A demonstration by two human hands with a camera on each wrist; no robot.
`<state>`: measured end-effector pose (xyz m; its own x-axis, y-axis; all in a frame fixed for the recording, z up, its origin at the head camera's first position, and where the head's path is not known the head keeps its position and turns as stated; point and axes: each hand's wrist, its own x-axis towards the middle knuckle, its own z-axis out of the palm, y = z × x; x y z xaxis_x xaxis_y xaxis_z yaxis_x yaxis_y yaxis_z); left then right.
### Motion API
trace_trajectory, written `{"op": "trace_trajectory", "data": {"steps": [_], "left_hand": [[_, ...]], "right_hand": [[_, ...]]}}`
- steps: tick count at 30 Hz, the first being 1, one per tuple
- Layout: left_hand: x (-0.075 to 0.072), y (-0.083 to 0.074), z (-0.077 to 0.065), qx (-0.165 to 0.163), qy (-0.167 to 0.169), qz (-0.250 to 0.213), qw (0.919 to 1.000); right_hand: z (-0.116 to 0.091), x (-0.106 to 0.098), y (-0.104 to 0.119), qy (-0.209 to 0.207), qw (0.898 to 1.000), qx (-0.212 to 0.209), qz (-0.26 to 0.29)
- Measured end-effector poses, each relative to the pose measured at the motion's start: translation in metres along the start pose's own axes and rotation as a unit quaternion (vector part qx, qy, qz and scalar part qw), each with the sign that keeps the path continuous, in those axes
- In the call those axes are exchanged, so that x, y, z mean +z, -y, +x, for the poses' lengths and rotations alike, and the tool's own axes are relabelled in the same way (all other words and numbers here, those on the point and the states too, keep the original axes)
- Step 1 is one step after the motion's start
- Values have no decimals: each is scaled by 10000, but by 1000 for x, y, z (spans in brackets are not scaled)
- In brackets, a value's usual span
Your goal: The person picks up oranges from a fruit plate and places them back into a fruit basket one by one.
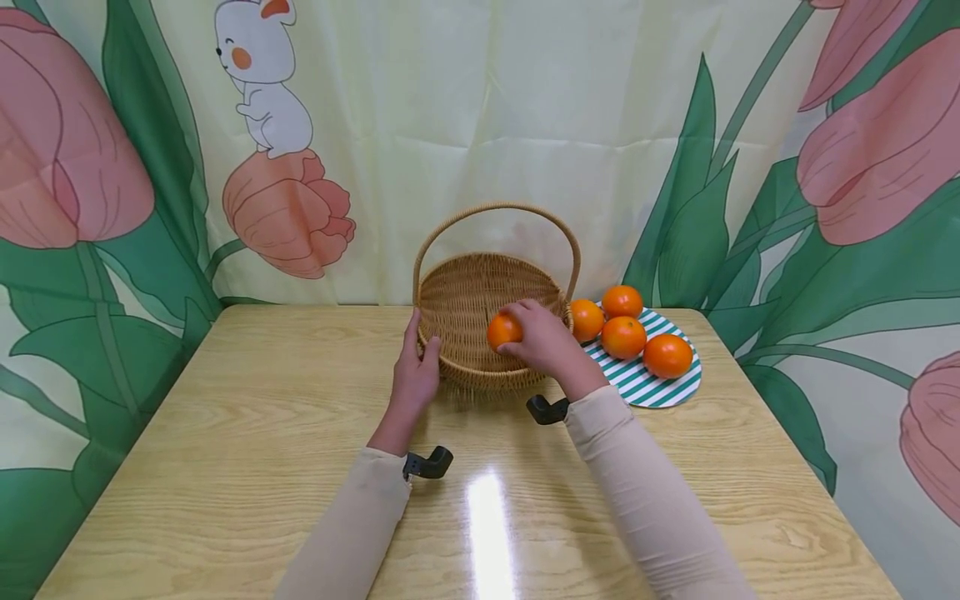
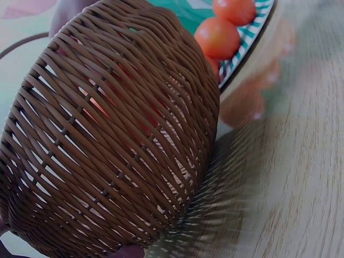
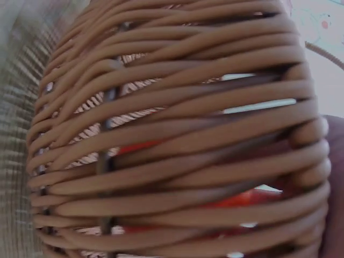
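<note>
A wicker basket (image 1: 487,287) with a tall arched handle stands at the far middle of the table, its opening facing me. My left hand (image 1: 416,371) grips the basket's left rim, thumb on the inner side. An orange (image 1: 504,332) is pinched in the fingers of my right hand (image 1: 543,337), just inside the basket's mouth. In both wrist views the basket's woven wall (image 2: 113,134) (image 3: 183,145) fills most of the picture, with bits of orange-red showing through the gaps. Most of the right hand is hidden there behind the weave.
Right of the basket lies an oval plate (image 1: 652,392) with green and white stripes, holding several oranges (image 1: 623,337). Behind the wooden table (image 1: 262,417) hangs a curtain (image 1: 555,108) with printed tulips, close behind the basket.
</note>
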<state>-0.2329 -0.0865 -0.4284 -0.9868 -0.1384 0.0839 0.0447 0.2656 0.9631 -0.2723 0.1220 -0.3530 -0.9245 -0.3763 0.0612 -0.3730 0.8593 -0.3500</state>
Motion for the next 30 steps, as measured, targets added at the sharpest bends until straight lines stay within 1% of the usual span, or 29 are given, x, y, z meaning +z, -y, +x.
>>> {"op": "trace_trajectory", "data": {"steps": [5,12,17,20,26,28,30], "left_hand": [[1,0,0,9,11,-3,10000],[2,1,-1,27,26,-47,10000],[3,0,-2,8,25,-43,10000],[3,1,-2,-10,8,-5,10000],[2,1,-2,-4,24,4,10000],[1,1,-1,7,13,-2,10000],[1,1,-1,19,-4,-17,10000]], "right_hand": [[6,1,1,444,9989,-110,-94],[12,4,0,800,9961,-247,-269],[12,4,-1,1227,9916,-182,-360],[12,4,-1,1410,9890,-172,-412],[12,2,0,1439,9888,-171,-359],[11,0,1,1419,9893,-172,-298],[9,-2,1,1318,9906,-274,-260]]}}
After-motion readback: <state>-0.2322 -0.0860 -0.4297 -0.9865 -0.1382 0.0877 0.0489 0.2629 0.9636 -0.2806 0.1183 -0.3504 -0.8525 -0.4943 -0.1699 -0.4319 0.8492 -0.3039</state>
